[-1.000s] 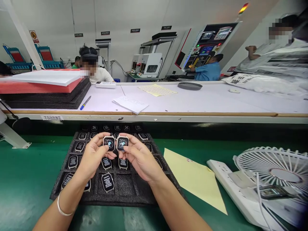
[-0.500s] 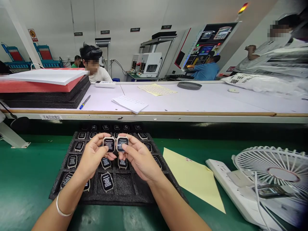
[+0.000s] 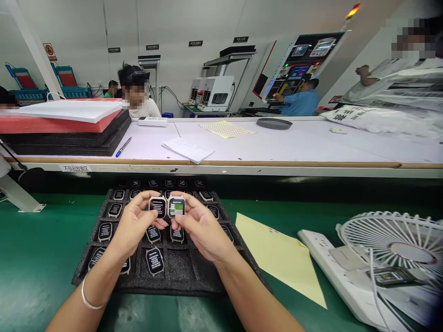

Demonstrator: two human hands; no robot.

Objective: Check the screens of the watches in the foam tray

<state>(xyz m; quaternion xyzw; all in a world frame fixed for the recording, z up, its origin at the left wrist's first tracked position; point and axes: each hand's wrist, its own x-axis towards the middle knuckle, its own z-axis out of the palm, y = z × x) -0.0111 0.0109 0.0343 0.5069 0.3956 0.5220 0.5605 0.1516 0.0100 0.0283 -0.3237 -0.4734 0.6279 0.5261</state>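
Observation:
My left hand (image 3: pixel 133 226) is closed around a small strapless watch body (image 3: pixel 158 206) whose dark screen shows white text. My right hand (image 3: pixel 200 227) grips a second watch body (image 3: pixel 176 207) beside it, with a green and white screen lit. Both are held side by side just above a black foam tray (image 3: pixel 187 272). The tray's pockets hold several more watch bodies (image 3: pixel 154 260), and some pockets near the front are bare. A silver bangle sits on my left wrist.
A yellow paper sheet (image 3: pixel 280 256) lies right of the tray on the green mat. Further right are a white power strip (image 3: pixel 332 267) and a white fan (image 3: pixel 394 244). A raised white bench (image 3: pixel 277 143) carries papers, a pen, stacked foam. People work behind it.
Both hands stay in place over the tray. The right watch's screen has changed from a dark display to a green and white one; the left screen went from a picture to text.

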